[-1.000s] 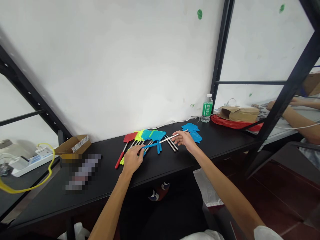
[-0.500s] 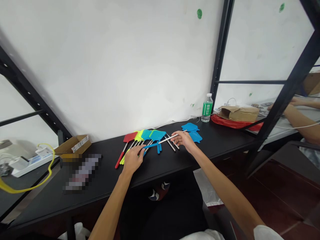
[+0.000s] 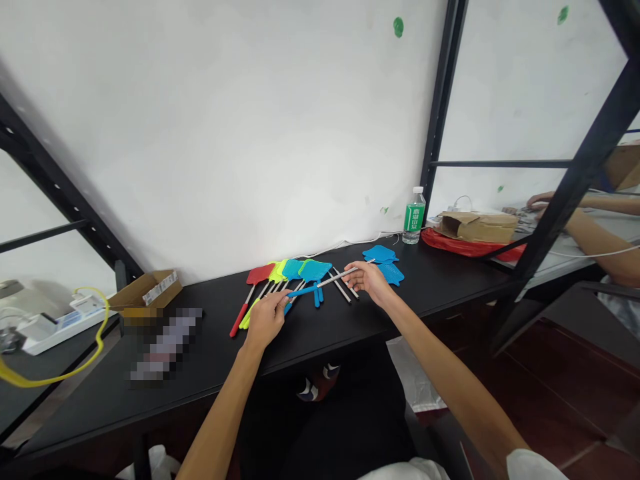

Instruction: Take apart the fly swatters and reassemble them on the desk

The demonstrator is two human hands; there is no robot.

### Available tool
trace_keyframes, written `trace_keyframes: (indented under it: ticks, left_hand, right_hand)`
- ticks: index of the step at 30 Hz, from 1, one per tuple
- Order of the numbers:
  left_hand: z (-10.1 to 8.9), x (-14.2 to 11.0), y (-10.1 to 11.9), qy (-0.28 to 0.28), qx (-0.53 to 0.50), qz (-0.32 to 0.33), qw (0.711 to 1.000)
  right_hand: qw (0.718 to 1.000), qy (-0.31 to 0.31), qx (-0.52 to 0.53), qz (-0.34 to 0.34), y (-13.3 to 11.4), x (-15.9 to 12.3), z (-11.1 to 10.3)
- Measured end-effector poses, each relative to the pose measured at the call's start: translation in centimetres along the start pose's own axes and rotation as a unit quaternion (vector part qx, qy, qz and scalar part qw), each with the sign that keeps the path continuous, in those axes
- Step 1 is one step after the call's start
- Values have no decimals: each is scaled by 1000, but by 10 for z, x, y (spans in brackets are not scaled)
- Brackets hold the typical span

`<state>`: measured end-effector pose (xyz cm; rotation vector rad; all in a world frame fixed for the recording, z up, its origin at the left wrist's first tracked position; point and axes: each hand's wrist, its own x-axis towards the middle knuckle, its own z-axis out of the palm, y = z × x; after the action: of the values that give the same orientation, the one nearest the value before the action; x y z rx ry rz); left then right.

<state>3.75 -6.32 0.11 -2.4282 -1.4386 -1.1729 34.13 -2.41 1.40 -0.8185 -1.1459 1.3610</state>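
Left grip [image 3: 267, 319] holds a blue handle [image 3: 303, 291], right grip [image 3: 370, 280] a metal rod [image 3: 333, 279]; the bottle [image 3: 414, 217] stands capped.

Swatters [image 3: 293, 269] left of rods [image 3: 341, 287] on desk [image 3: 340, 330]; heads [image 3: 381, 253] right (bottle [image 3: 414, 217] beyond, near wall [image 3: 250, 133]).

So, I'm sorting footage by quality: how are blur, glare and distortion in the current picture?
Head view: slanting black posts suggest wide-angle distortion; a pixelated patch covers part of the desk; the space beneath is dark. Same head view: left hand, right hand, blue handle and metal rod look fairly sharp, without strong glare.
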Motion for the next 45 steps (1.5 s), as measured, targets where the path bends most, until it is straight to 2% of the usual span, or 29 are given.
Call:
trace_keyframes:
  ticks: [6, 11, 32, 45]
  left_hand:
    - [0, 1, 1, -40, -27, -11, 999]
    - [0, 0, 1, -39, -22, -17, 999]
    - [0, -1, 2, -27, 3, 4, 1000]
    - [1, -1, 5, -28, 5, 2, 1000]
  right_hand:
    - [1000, -10, 2, -6, 1, -1, 2]
    - [999, -21, -27, -24, 0, -4, 5]
    - [998, -39, -50, -22, -1, -7, 7]
    - [995, -58, -81, -2, -4, -16, 22]
